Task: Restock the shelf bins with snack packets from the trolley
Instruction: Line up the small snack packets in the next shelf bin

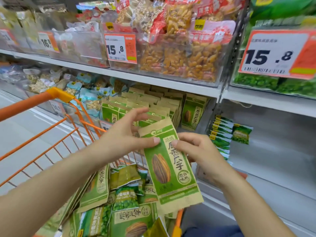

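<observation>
From the head camera, both hands held one sunflower-seed packet [168, 161] above the trolley [56, 132]. The right hand [201, 156] gripped its right edge, thumb on the front; the left hand [126, 134] pinched the upper left edge, its other fingers [136, 112] spread loose. The packet's long axis ran from 5 to 11 o'clock, top end pointing at 11 towards the matching shelf bin [153, 103], which lay just beyond at 12 o'clock, nearer the left hand.

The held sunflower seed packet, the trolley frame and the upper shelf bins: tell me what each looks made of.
Sunflower seed packet: looks like matte kraft paper with green print; tan fibrous edges, no glare. Any inner lining can't be seen.
Trolley frame: probably orange-coated metal wire; thin rigid rods, even colour.
Upper shelf bins: clear rigid plastic, likely acrylic; the nut bags show through glossy walls.
</observation>
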